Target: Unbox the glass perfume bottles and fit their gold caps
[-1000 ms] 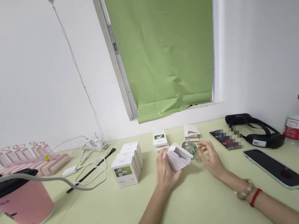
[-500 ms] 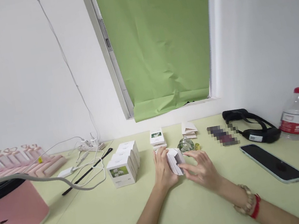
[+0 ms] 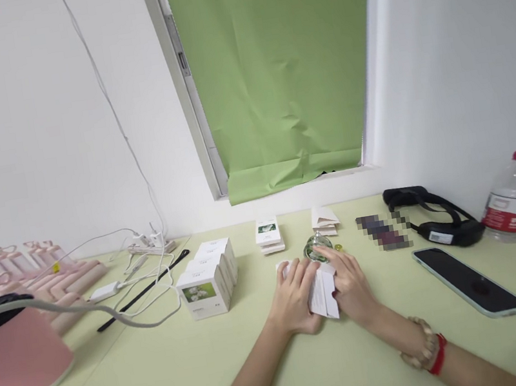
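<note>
In the head view, well in from the far edge of the surface (image 3: 263, 349), a white carton (image 3: 322, 297) is tilting under your grasp. Your left hand (image 3: 294, 298) is closing round its left side, fingers over the top. Your right hand (image 3: 353, 289) is half curling against its right side, index finger stretching towards the green-patterned glass ornament (image 3: 313, 251) just behind; whether it is gripping the carton or touching the glass is not showing.

The carton is probably going to feel light, its thin card stiff along the folds but easily crushed; its closed side walls are offering better hold than the loose flap. The glass is likely smooth and fragile.

Compared with half a second ago, the carton's flap end is now pointing more towards you, and your right hand is pressing closer.
</note>
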The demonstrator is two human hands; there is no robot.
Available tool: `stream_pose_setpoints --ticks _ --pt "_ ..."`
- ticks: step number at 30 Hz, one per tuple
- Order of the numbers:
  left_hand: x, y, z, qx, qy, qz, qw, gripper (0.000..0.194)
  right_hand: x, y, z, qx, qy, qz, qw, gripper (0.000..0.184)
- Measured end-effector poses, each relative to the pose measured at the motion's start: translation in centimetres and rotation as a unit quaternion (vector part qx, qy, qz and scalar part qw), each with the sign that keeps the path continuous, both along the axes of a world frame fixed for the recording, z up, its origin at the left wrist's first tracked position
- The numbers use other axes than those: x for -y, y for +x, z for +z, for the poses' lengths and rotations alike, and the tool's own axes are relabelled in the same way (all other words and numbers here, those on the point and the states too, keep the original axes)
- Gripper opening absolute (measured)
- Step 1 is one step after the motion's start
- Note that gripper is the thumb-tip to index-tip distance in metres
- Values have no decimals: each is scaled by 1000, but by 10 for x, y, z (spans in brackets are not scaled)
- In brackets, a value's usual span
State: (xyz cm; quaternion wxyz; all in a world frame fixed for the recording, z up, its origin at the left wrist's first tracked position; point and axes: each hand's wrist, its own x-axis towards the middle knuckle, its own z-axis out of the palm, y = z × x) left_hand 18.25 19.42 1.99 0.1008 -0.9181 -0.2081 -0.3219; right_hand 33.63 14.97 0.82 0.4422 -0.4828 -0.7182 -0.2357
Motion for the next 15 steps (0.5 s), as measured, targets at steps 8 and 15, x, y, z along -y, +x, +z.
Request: stream_pose_setpoints --ticks 8,15 --pt "-3 -1 2 9 -7 31 999 71 -2 7 0 -45 -26 24 998 38" --pt "-6 2 -1 72 -4 90 993 70 -9 25 7 -174 1 34 984 13"
